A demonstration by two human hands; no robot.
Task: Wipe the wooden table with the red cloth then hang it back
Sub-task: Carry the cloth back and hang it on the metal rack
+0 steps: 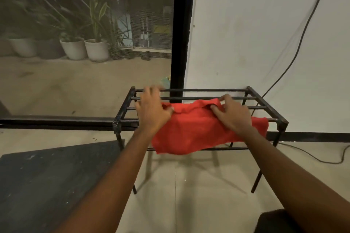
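Note:
The red cloth point(195, 130) lies draped over the bars of a black metal rack point(269, 108), its front edge hanging below the near rail. My left hand point(153, 109) pinches the cloth's upper left corner between thumb and fingers. My right hand point(231, 113) grips the cloth's upper edge near the middle, fingers bent over a fold. Both hands rest on top of the rack. No wooden table shows in this view.
A dark mat point(47, 181) lies on the floor at the left. A black cable point(295, 56) runs down the white wall and along the floor at the right. A glass window with a black frame point(180, 43) stands behind, potted plants point(96, 49) outside.

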